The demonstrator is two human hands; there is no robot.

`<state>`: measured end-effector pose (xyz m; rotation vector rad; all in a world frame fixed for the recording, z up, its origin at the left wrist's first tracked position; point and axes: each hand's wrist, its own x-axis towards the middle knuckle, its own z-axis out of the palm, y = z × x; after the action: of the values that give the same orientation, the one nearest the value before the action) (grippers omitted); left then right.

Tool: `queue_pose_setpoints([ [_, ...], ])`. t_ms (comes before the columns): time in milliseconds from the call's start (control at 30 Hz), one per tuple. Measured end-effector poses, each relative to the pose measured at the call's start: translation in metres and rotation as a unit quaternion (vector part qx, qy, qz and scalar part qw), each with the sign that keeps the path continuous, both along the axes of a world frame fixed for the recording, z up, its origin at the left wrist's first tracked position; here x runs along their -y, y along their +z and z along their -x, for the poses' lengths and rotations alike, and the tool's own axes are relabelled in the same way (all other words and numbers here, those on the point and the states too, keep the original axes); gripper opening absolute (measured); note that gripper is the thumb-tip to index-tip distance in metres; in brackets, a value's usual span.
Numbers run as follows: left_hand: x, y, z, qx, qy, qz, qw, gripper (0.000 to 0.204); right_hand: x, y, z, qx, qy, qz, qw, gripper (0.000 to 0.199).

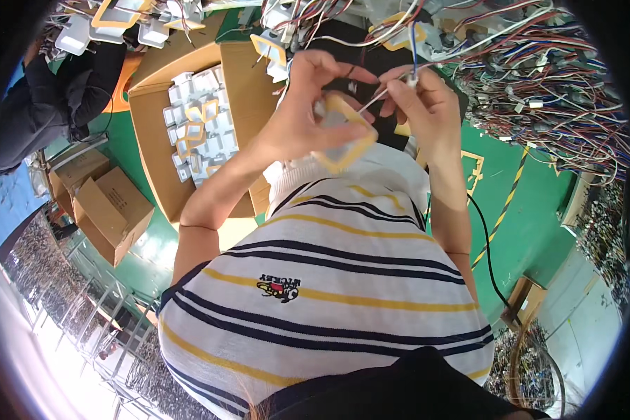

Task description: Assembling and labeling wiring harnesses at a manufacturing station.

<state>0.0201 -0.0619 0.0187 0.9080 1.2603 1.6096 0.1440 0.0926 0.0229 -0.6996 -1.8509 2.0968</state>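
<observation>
My left hand (304,115) is curled round a white plastic housing with a yellow-orange rim (344,157), held just above my lap and slightly blurred. Thin wires (373,100) run from beside the housing toward my right hand (427,105). My right fingers are pinched on the wires, close to a small white connector (412,82). A blue and white wire (413,45) rises from there toward the bench. Behind both hands lies a dark surface (343,38). The wires' ends at the housing are partly hidden by my left fingers.
On the left stands an open cardboard box (147,133) with several white housings (203,119) inside. Tangled wire bundles (532,84) fill the far right. A person in dark clothing (63,98) is at the far left, above smaller cardboard boxes (112,210). A black cable (488,245) hangs at right.
</observation>
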Motion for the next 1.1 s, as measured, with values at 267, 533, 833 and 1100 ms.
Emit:
queue_pose_setpoints([
  [267, 0.005, -0.028, 0.005, 0.333, -0.238, 0.099, 0.907, 0.041, 0.009, 0.001, 0.005, -0.065, -0.028, 0.039, 0.997, 0.010],
  [533, 0.012, 0.006, 0.010, -0.195, -0.098, 0.260, 0.940, 0.036, -0.011, -0.018, -0.001, -0.222, -0.197, 0.164, 0.941, 0.021],
  [833, 0.028, 0.027, -0.013, 0.070, -0.163, 0.237, 0.955, 0.043, 0.023, -0.014, -0.017, -0.169, 0.261, -0.121, 0.943, 0.032],
  [1100, 0.046, 0.030, -0.052, 0.217, -0.106, 0.159, 0.957, 0.036, 0.057, 0.004, -0.041, -0.240, 0.041, -0.234, 0.941, 0.018],
])
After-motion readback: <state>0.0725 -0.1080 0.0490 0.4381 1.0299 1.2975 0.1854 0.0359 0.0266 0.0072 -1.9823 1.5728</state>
